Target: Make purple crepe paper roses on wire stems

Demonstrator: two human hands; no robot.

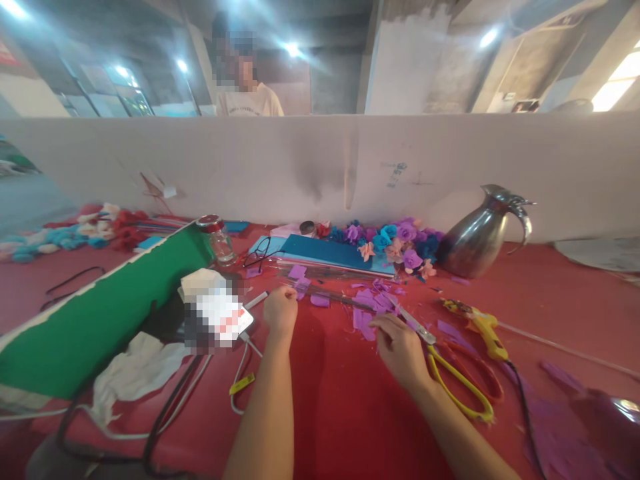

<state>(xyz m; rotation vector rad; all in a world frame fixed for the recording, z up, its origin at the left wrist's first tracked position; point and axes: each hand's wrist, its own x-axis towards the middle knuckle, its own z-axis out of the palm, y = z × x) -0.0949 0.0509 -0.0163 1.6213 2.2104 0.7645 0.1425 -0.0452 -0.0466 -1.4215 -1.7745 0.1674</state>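
Observation:
My left hand (280, 310) is above the red tabletop with its fingers curled together. What they hold, if anything, is too small to tell. Just beyond it lie purple paper pieces (320, 301) and a thin dark stick (340, 297). My right hand (400, 348) has bent fingers, their tips against a heap of purple paper scraps (364, 321). Anything pinched there is hidden. Scissors (457, 380) with one yellow and one red handle lie open beside the right hand, blades pointing toward the scraps. Farther right rests a yellow glue gun (484, 333).
Paper flowers (400, 243) and blue sheets (330, 252) line the back, near a metal jug (475, 233). To the left are a glass jar (216, 240), a green box (110, 313), crumpled tissue (137, 370) and cables (175, 413). A person (247, 93) stands behind the partition (250, 167).

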